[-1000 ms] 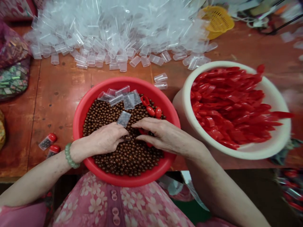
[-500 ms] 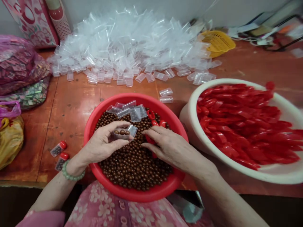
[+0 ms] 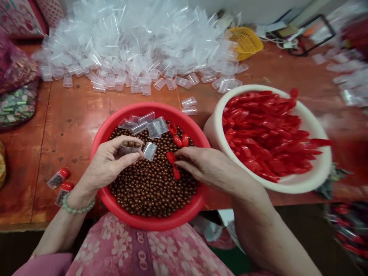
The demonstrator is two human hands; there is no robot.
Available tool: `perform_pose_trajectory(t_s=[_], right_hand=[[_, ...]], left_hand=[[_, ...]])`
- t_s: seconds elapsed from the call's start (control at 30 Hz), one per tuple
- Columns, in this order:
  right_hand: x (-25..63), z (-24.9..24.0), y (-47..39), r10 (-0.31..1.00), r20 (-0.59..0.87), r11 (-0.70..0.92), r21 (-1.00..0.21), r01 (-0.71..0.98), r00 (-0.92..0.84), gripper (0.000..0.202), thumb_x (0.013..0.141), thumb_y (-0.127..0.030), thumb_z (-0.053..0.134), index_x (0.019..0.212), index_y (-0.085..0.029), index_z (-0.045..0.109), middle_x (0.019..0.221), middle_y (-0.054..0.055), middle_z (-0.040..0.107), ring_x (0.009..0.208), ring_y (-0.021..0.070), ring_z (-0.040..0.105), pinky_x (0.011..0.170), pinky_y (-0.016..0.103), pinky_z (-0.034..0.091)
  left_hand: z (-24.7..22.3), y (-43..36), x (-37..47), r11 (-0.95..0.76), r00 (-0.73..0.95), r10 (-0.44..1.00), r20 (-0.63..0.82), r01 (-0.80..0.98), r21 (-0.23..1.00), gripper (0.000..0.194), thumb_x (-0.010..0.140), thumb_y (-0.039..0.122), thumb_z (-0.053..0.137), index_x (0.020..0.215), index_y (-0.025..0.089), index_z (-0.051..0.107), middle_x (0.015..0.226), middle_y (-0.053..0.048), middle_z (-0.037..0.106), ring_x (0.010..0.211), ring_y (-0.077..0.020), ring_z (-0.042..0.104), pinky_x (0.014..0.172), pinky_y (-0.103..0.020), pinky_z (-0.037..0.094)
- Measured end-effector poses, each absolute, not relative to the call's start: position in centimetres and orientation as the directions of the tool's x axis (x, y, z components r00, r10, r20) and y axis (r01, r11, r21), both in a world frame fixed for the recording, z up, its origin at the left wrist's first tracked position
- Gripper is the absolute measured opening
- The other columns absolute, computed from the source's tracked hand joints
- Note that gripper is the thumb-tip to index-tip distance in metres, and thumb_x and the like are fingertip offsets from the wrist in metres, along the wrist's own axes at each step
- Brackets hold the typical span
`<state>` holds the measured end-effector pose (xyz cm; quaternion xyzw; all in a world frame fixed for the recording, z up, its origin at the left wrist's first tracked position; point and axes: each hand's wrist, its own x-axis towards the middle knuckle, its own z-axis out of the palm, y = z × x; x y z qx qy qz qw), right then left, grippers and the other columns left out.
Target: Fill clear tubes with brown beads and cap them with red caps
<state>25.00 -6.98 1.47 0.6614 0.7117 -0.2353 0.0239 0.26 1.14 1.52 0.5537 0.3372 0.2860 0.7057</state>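
My left hand holds a clear plastic case with brown balls showing at its open mouth, over the left part of a red basin. The basin is full of small brown balls. My right hand pinches a red plastic cap between thumb and fingers above the balls. Another red piece lies just below that cap. More red caps and several empty clear cases rest on the balls at the back of the basin.
A white tub of red plastic pieces stands at the right. Behind is a large heap of clear cases, beside a yellow basket. Two filled, red-capped cases lie at the left, near plastic bags.
The view has shifted right. My right hand has closed on a red cap and drawn it clear of the others. A clear case now lies apart from my left hand's fingertips.
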Motion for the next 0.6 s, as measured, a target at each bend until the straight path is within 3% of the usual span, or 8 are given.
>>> perform_pose_trajectory(t_s=[0.13,0.23,0.4,0.6], right_hand=[[23.2,0.6,-7.8,0.898,-0.413,0.084,-0.184,0.979,-0.154,0.007,0.091,-0.025,0.054,0.088,-0.02,0.056,0.076,0.005,0.069,0.069,0.021,0.067,0.059,0.029,0.04],[22.7,-0.3,-8.2,0.909,-0.394,0.07,-0.179,0.981,-0.137,0.007,0.092,-0.02,0.049,0.086,-0.02,0.052,0.074,0.004,0.068,0.066,0.0196,0.066,0.058,0.029,0.04],[23.3,0.2,-7.7,0.958,-0.248,0.035,-0.391,0.92,-0.142,0.015,0.094,-0.023,0.041,0.081,-0.022,0.048,0.076,0.003,0.063,0.069,0.0174,0.062,0.065,0.029,0.045],[21.8,2.2,-6.0,0.863,-0.274,0.204,-0.579,0.789,-0.425,0.013,0.09,-0.012,0.04,0.084,-0.022,0.046,0.08,0.001,0.061,0.071,0.0153,0.06,0.066,0.028,0.046]], left_hand=[[0.4,1.1,0.5,0.334,0.614,0.763,-0.201,-0.109,0.936,0.028,0.079,0.022,0.071,0.106,0.017,0.064,0.089,-0.003,0.072,0.082,-0.0132,0.068,0.077,-0.025,0.054],[0.0,1.2,0.4,0.423,0.628,0.749,-0.212,-0.207,0.882,0.035,0.077,0.019,0.072,0.11,0.016,0.062,0.097,-0.005,0.071,0.092,-0.0157,0.068,0.086,-0.029,0.054],[0.0,1.5,0.1,0.525,0.683,0.698,-0.217,-0.281,0.803,0.042,0.073,0.02,0.076,0.111,0.014,0.062,0.104,-0.01,0.07,0.099,-0.0202,0.067,0.092,-0.035,0.051],[0.0,1.4,0.1,0.556,0.672,0.689,-0.272,-0.249,0.793,0.041,0.068,0.022,0.081,0.105,0.014,0.064,0.103,-0.009,0.07,0.1,-0.0201,0.065,0.095,-0.036,0.047]])
